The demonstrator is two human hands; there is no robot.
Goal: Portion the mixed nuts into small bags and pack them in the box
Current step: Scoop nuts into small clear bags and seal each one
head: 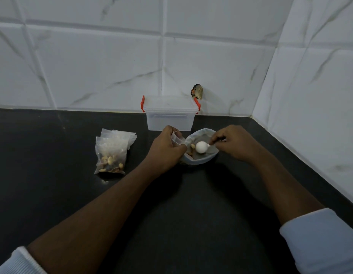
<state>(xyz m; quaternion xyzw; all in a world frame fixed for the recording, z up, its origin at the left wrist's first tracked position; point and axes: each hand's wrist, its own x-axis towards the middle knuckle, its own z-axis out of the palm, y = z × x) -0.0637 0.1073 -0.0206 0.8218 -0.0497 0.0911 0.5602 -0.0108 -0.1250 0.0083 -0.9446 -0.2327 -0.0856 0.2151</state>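
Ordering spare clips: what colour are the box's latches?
Red latches on a clear box; head view.

Dim, cool light, soft focus, wide-angle bending at edges

Translucent plastic box [169, 113], clear film bags [112, 153], matt black counter [53, 145], glossy, seemingly marble tiles [102, 66]

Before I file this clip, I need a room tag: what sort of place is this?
Probably a home kitchen: a dark countertop meets white marble-look wall tiles in a corner, and a clip-lid plastic box and bagged nuts sit on it.
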